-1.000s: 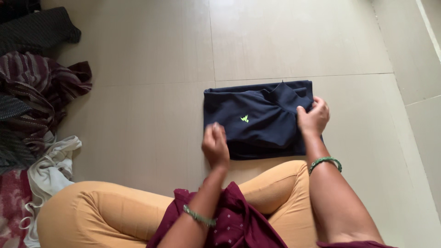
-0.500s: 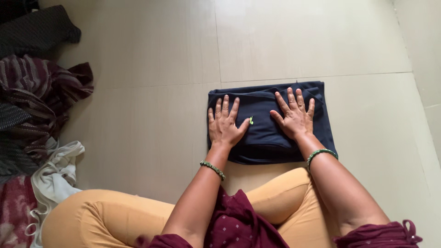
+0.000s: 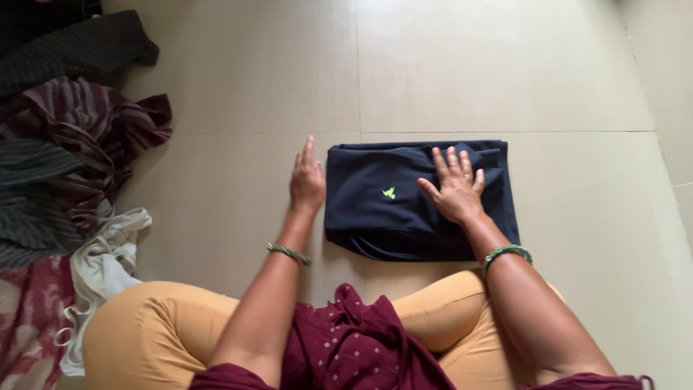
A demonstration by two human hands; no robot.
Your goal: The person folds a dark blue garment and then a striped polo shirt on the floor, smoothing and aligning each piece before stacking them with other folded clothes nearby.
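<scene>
A folded navy garment [image 3: 375, 217] with a small green emblem lies on the tiled floor in front of my crossed legs. My right hand [image 3: 455, 188] rests flat on its right half, fingers spread. My left hand [image 3: 307, 180] stands on edge against the garment's left side, fingers straight and together, touching the fold and the floor. It holds nothing. A bangle circles each wrist.
A heap of unfolded clothes [image 3: 72, 152] lies at the left: dark striped pieces, a maroon striped one, a white garment [image 3: 101, 267] and a red patterned cloth. Beige floor tiles [image 3: 469, 72] stretch ahead and to the right. My knees in mustard trousers [image 3: 159, 325] fill the bottom.
My left hand has slid off the top of the garment to its left edge. The right hand stays pressed flat on it. Earlier both hands were fisted at the garment's edges.
</scene>
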